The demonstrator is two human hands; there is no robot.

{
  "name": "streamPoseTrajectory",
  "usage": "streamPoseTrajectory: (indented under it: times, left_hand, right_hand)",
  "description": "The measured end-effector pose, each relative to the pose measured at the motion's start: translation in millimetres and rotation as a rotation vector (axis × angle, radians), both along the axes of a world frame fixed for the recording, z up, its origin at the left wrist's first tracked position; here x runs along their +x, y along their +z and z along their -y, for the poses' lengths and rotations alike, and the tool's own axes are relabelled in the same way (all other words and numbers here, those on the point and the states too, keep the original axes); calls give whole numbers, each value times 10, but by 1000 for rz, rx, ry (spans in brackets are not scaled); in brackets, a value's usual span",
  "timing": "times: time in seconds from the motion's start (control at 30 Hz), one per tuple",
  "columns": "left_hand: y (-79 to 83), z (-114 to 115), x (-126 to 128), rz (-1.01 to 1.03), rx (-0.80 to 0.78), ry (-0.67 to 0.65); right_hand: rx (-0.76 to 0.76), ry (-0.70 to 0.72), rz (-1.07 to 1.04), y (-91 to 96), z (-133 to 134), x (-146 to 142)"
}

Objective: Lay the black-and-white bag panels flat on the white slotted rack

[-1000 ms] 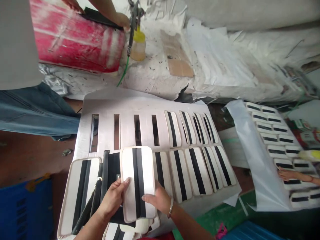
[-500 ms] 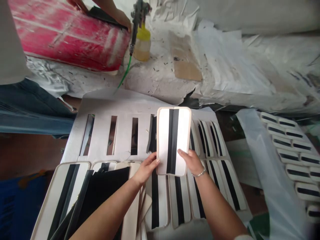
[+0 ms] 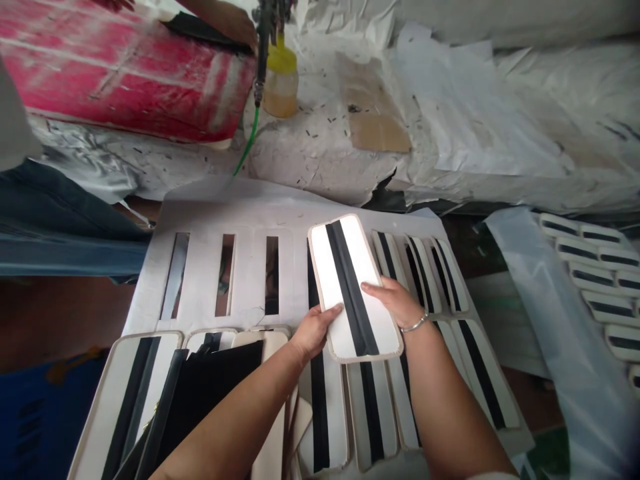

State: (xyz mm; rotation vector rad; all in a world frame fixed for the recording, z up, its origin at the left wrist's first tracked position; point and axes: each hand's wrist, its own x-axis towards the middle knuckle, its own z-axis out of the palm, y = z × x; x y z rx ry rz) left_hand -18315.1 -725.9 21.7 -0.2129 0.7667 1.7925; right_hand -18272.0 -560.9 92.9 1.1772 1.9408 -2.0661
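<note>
Both my hands hold one white rounded panel [image 3: 353, 287] with a black stripe down its middle, tilted over a white slotted board [image 3: 250, 267]. My left hand [image 3: 315, 329] pinches its left edge and my right hand [image 3: 395, 301], with a bracelet at the wrist, grips its right edge. The panel lies over the upper row beside several matching striped panels [image 3: 425, 273]. A lower row of the same panels [image 3: 370, 400] runs under my forearms. At my lower left lies a stack of white and black pieces [image 3: 200, 393].
A red block [image 3: 125, 73] lies at the back left with another person's hand [image 3: 235, 27] on a black sheet. A spray gun with a yellow-capped bottle [image 3: 280, 73] stands beside it. More striped panels [image 3: 595, 267] lie on plastic sheeting at right. A blue crate [image 3: 30, 427] is at lower left.
Both hands carried the panel from the stack near me up over the board's upper row; since half a second ago it has tilted and lowered toward the board.
</note>
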Motion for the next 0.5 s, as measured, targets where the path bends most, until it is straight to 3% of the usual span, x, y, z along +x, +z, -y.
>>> streamPoseTrajectory:
  times: [0.17, 0.3, 0.4, 0.5]
  left_hand:
    - [116, -380, -324, -215, -213, 50]
    - [121, -583, -565, -403, -372, 38]
    - [79, -562, -438, -293, -388, 9]
    - [117, -448, -102, -91, -301, -27]
  right_hand:
    - [-43, 10, -25, -183, -341, -360]
    - [-1, -68, -83, -361, -482, -509]
    - [-67, -59, -23, -419, -498, -418]
    - [-163, 55, 10, -411, -475, -213]
